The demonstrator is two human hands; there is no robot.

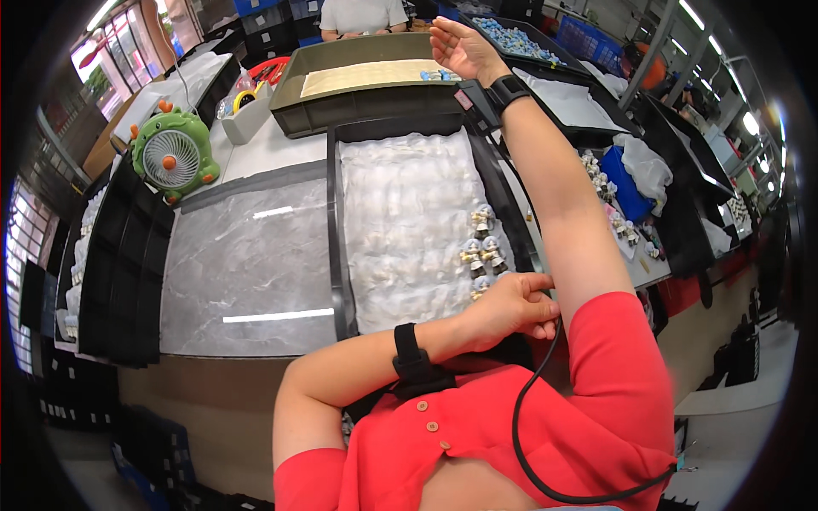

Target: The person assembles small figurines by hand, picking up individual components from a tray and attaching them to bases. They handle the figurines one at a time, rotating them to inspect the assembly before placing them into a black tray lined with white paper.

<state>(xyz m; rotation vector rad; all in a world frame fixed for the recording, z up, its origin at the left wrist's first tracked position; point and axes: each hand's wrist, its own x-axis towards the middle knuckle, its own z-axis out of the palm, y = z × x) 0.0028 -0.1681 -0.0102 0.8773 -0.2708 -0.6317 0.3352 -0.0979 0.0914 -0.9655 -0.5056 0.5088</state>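
My left hand (509, 313) reaches across my front to just beside my right elbow. Its fingers are pinched on a black cable (518, 417), which loops down over my red shirt. My right arm stretches forward, and my right hand (464, 49) is raised with the palm showing and the fingers apart, holding nothing. A black device on a strap (481, 104) is worn at the right wrist. Beneath my left hand lies a black tray (335, 213) with a white soft lining (405, 213). Several small figurines (484, 254) sit along its right side, partly hidden by that hand.
Left of the tray is a grey marbled board (247, 264), with a green animal-shaped fan (173, 153) behind it. An olive bin (298, 115) stands at the back. More figurines (626, 228) and a blue container (626, 183) are on the right. Another person (364, 15) is across the table.
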